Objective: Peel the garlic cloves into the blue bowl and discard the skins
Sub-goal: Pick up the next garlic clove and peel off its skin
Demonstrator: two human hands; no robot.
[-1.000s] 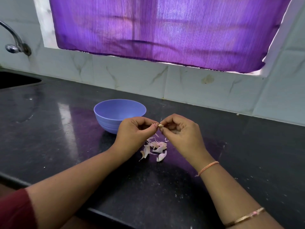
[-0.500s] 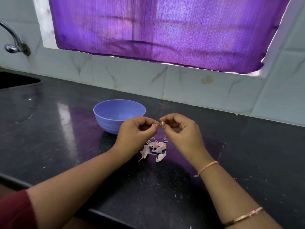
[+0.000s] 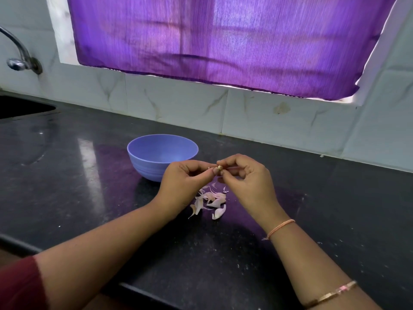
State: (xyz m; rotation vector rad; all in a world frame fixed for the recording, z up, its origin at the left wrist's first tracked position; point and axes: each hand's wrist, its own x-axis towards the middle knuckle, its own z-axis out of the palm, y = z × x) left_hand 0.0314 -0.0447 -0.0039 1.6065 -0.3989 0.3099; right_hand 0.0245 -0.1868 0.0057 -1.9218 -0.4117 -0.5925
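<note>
Both hands meet above the black counter, just right of the blue bowl (image 3: 143,151). A small garlic clove (image 3: 220,168) shows between the fingertips. My left hand (image 3: 185,182) pinches it from the left with curled fingers and thumb, and my right hand (image 3: 248,177) pinches it from the right. Most of the clove is hidden by the fingers. Below the hands a small heap of pale pink garlic skins and cloves (image 3: 211,201) lies on the counter. The inside of the bowl looks bare from here.
The black stone counter (image 3: 89,186) runs to a front edge near the bottom. A sink (image 3: 20,107) and a metal tap (image 3: 20,57) are at the far left. White tiled wall and a purple curtain (image 3: 223,41) stand behind.
The fingertips parted slightly half a second ago and have come together again on the clove. The hands stay in the same place near the bowl.
</note>
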